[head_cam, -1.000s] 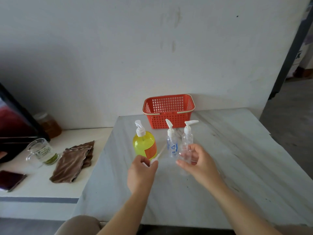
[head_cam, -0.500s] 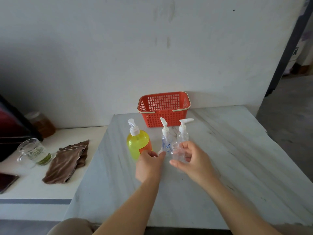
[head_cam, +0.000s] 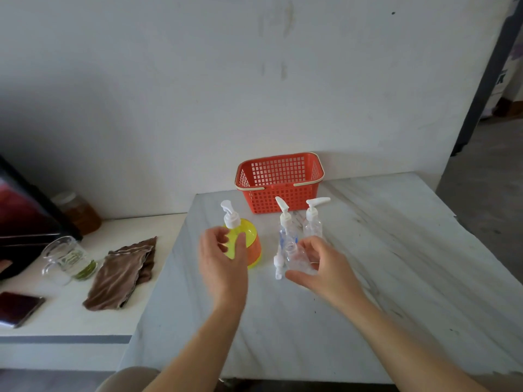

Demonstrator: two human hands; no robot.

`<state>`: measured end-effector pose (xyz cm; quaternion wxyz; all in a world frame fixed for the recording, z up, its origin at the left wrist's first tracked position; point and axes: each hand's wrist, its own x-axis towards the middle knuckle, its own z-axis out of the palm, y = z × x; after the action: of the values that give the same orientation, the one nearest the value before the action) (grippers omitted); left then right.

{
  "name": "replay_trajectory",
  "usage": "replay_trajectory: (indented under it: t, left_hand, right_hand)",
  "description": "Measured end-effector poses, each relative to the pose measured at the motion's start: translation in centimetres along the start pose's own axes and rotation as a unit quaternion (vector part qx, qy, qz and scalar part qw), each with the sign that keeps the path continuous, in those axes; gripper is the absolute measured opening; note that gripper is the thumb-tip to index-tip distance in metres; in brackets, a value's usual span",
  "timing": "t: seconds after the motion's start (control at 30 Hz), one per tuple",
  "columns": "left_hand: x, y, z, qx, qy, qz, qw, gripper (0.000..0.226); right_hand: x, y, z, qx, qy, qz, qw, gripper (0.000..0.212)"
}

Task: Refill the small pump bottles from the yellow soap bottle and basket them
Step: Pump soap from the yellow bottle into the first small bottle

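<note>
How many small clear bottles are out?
3: two small clear plastic pump bottles stand before the red plastic basket; a third bottle, pump off, is in the right hand.

Both bare forearms reach forward, the left hand (head_cam: 223, 261) raised with fingers loosely spread, the right hand (head_cam: 322, 268) curled round a small clear plastic bottle (head_cam: 296, 256).

Yellow soap bottle (head_cam: 244, 241), red lattice basket (head_cam: 278, 184), brown cloth (head_cam: 121, 274).
</note>
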<state>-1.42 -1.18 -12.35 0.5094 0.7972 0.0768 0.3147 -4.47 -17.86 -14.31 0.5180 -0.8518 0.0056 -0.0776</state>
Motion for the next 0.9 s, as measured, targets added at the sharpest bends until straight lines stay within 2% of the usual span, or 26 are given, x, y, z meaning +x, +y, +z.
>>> replay_trajectory:
  t: [0.07,0.17,0.2,0.27,0.37,0.43,0.6,0.9]
  left_hand:
    - [2.5,-0.2,-0.5,-0.001,-0.01,-0.027,1.0,0.038]
    - [5.4,-1.5,-0.3,0.078,-0.134,-0.054,0.986,0.067]
    - [5.8,-1.8,0.0,0.092,-0.178,-0.069,0.977,0.07]
    - [6.1,-2.3,0.6,0.087,-0.226,-0.097,0.965,0.058]
    - [6.4,-2.2,1.3,0.053,-0.214,-0.105,0.97,0.019]
    - [6.6,-2.2,1.5,0.022,-0.197,-0.11,0.974,0.02]
    - [5.4,-2.1,0.7,0.039,-0.193,-0.08,0.977,0.024]
    - [0.9,-0.8,-2.5,0.125,-0.183,-0.055,0.974,0.03]
  right_hand:
    - [-0.2,0.0,0.1,-0.003,-0.009,0.004,1.0,0.042]
    - [-0.5,-0.1,0.4,-0.01,-0.034,0.01,0.999,0.045]
    - [-0.6,-0.1,0.4,-0.009,-0.039,0.01,0.999,0.046]
    - [-0.6,-0.2,0.5,-0.004,-0.042,0.013,0.999,0.045]
    - [-0.3,0.1,0.5,0.007,-0.032,0.019,0.999,0.044]
    - [0.0,0.3,0.6,0.01,-0.026,0.022,0.999,0.044]
    - [0.6,-0.4,1.0,0.005,-0.031,0.013,0.999,0.046]
    - [-2.0,-1.2,1.6,0.062,-0.041,0.019,0.997,0.046]
